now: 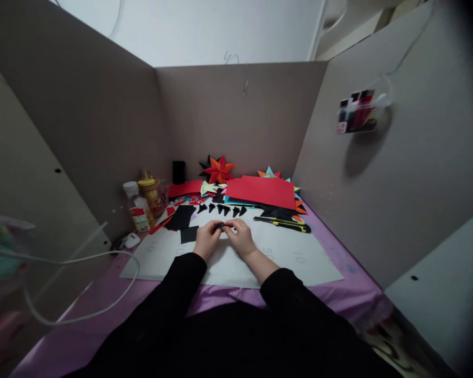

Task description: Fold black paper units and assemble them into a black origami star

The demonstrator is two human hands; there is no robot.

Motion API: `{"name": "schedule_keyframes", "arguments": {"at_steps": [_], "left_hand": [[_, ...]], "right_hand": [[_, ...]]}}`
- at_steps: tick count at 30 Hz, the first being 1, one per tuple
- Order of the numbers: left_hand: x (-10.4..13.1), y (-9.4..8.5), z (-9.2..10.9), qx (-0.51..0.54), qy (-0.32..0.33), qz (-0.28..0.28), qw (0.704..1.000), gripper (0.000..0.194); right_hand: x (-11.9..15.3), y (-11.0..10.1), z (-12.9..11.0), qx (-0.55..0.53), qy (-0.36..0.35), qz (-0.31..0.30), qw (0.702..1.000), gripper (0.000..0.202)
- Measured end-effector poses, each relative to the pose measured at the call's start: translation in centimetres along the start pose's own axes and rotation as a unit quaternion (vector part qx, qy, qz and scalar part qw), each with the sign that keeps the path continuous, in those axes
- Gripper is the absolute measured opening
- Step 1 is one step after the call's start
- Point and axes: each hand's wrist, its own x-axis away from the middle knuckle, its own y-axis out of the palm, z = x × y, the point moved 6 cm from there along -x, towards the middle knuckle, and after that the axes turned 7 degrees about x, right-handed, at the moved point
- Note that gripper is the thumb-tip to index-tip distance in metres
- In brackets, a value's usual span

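Observation:
Between the fingertips of both hands is a small piece of black paper [220, 225], mostly covered by the fingers. My left hand [207, 237] pinches it from the left, and my right hand [240, 237] pinches it from the right, just above the white sheet [228, 270]. Beyond the hands lies a row of several small folded black paper pieces [223, 210]. Left of my left hand is a flat black paper square [188, 234], with a larger black sheet [180, 218] behind it.
A yellow and black utility knife [287, 225] lies at right. Red paper [262, 192] is stacked behind, near folded paper stars [219, 169]. Bottles [139, 207] and a white earphone case [132, 241] stand at left. A white cable [82, 258] loops across the left side. Grey panels [240, 110] enclose the table.

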Motion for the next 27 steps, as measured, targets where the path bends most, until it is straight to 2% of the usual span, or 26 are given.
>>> {"name": "schedule_keyframes", "arguments": {"at_steps": [5, 11, 20, 27], "left_hand": [[0.28, -0.09, 0.73, -0.076, 0.052, 0.001, 0.996, 0.019], [0.41, 0.14, 0.91, -0.109, 0.061, -0.002, 0.992, 0.022], [0.50, 0.01, 0.95, -0.093, 0.072, 0.004, 0.993, 0.023], [0.21, -0.46, 0.72, -0.029, 0.025, 0.018, 0.999, 0.017]], "right_hand": [[-0.08, -0.06, -0.05, -0.022, 0.023, 0.003, 0.999, 0.009], [-0.14, -0.03, 0.28, -0.058, 0.063, 0.001, 0.996, 0.009], [-0.12, -0.03, 0.67, -0.070, 0.060, 0.024, 0.995, 0.007], [-0.18, -0.22, 0.11, -0.061, 0.036, 0.019, 0.997, 0.013]]}}
